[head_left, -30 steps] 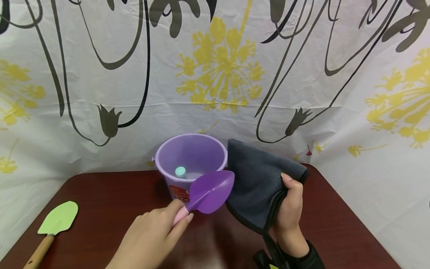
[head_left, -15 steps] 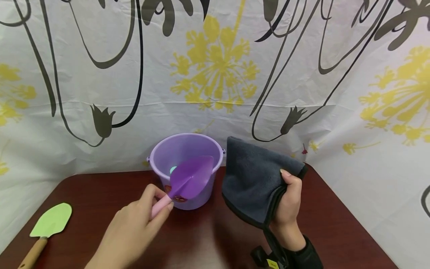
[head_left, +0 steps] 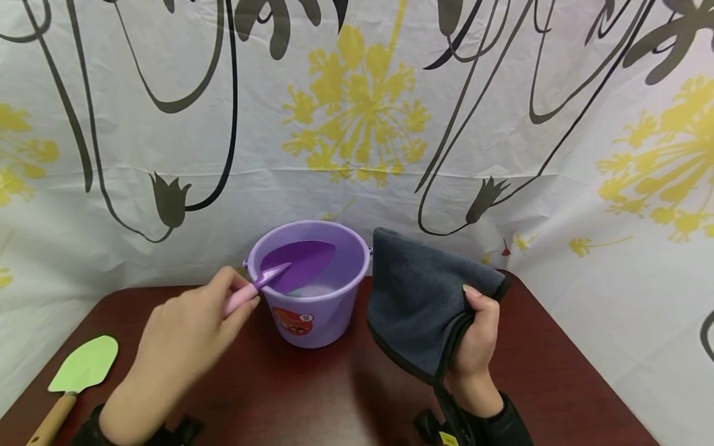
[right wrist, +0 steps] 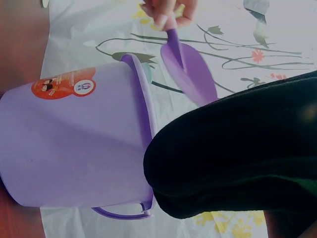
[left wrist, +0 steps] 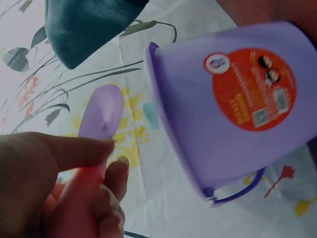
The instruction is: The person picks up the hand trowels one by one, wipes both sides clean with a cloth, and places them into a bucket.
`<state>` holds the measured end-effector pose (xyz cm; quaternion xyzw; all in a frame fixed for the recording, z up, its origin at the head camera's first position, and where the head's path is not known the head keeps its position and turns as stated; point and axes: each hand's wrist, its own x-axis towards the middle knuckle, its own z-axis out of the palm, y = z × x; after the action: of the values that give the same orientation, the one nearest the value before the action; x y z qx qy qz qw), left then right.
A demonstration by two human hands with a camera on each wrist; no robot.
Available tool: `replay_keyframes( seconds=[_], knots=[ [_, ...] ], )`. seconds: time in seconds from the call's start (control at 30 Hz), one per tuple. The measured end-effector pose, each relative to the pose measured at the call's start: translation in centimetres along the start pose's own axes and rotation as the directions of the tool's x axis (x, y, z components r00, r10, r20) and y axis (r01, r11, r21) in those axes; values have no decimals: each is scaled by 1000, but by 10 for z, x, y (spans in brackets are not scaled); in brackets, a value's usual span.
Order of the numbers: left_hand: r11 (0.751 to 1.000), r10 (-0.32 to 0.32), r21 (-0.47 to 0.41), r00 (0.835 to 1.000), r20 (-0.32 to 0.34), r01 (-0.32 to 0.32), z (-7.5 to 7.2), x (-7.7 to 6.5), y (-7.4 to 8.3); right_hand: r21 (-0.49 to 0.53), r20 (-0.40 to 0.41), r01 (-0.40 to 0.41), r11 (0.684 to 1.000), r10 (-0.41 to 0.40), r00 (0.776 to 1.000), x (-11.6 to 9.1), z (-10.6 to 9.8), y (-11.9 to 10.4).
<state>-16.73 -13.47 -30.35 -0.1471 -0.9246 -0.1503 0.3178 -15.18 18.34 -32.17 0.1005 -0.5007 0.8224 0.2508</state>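
Note:
My left hand (head_left: 184,331) grips the pink handle (head_left: 240,300) of a purple toy shovel (head_left: 304,263). Its blade overlaps the bucket's mouth in the head view; both wrist views put it above the rim. The lilac bucket (head_left: 329,316) stands upright on the table, a red sticker (left wrist: 255,89) on its side. A mint-green thing (left wrist: 150,115) shows at its rim in the left wrist view, mostly hidden by the blade from above. In my right hand (head_left: 476,350) I hold a folded dark grey cloth (head_left: 424,297) with black edging, raised just right of the bucket.
On the left of the dark red-brown table (head_left: 312,396) lies a light green spatula (head_left: 83,365) with a wooden handle. A white curtain (head_left: 251,155) with grey and yellow plant prints hangs close behind the bucket.
My left hand has moved left and away from me, carrying the shovel from in front of the bucket to over its mouth. The right hand and cloth have barely moved.

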Motion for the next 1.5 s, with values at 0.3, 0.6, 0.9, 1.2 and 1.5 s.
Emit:
replay_keyframes(
  seconds=[0.3, 0.6, 0.9, 1.2, 1.5],
  knots=[
    [991, 31, 127, 999, -9, -30, -9, 36, 0, 8, -14, 9, 1000, -9, 1000, 0, 4, 1],
    [980, 115, 152, 988, 100, -130, 0, 69, -4, 16, 46, 12, 1000, -13, 999, 0, 1, 2],
    [971, 150, 80, 830, 537, -227, 12, 99, -2, 91, 69, 12, 996, -18, 997, 2, 1, 2],
    [971, 158, 49, 780, 605, -234, 32, 116, 10, 15, 93, -23, 1000, 22, 995, 1, -1, 2],
    [968, 138, 62, 723, 677, -243, 54, 124, 15, 22, 123, -28, 999, 26, 992, -2, -4, 7]
  ],
)
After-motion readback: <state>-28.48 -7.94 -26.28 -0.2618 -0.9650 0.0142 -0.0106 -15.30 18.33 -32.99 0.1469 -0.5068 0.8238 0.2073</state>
